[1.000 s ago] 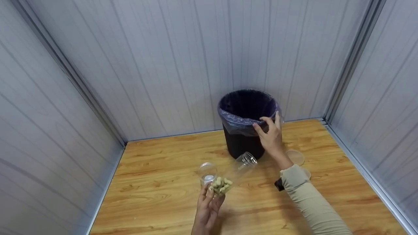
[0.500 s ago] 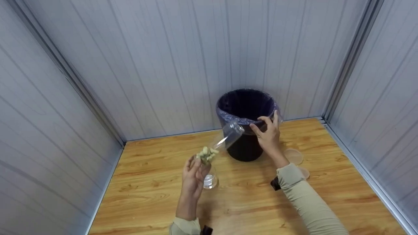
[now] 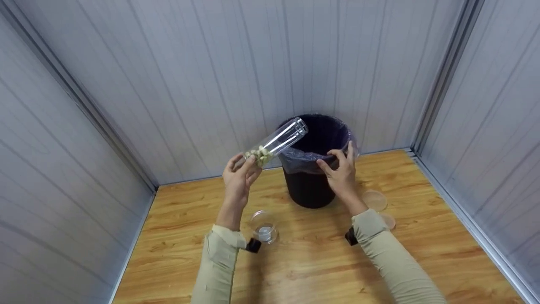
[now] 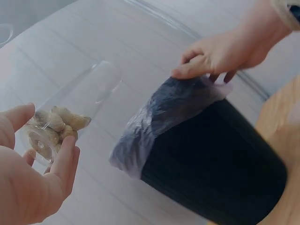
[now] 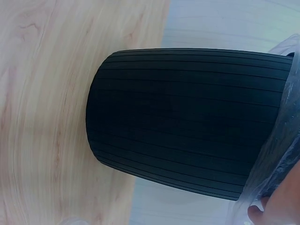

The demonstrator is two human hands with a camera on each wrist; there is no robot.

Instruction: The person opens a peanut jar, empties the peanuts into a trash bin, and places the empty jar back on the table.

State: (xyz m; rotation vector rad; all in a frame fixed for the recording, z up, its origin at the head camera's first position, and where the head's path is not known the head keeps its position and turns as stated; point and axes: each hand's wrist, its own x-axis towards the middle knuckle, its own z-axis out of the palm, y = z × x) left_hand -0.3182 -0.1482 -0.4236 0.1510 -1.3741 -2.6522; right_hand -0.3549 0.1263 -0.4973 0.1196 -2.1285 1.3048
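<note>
My left hand (image 3: 238, 179) holds a clear plastic jar (image 3: 287, 136) by its base. The jar is tilted, its open mouth over the left side of the black trash bin (image 3: 310, 190). Unshelled peanuts (image 4: 61, 123) lie bunched at the jar's base end, between thumb and fingers in the left wrist view. A thin plastic bag (image 3: 300, 160) lines the bin and folds over its rim. On the near right of that rim, my right hand (image 3: 344, 179) grips the bin and liner with thumb and fingers. In the right wrist view, the bin's ribbed side (image 5: 187, 117) fills the middle.
A second clear container (image 3: 264, 230) stands on the wooden table (image 3: 303, 270), below the left forearm. Two round translucent lids (image 3: 374, 200) lie right of the bin, partly beside the right sleeve. Pale panel walls (image 3: 202, 84) enclose the table behind and at both sides.
My left hand has lifted the jar of peanuts up and away from me, from over the table to the bin's rim. The right hand has kept its place on the rim.
</note>
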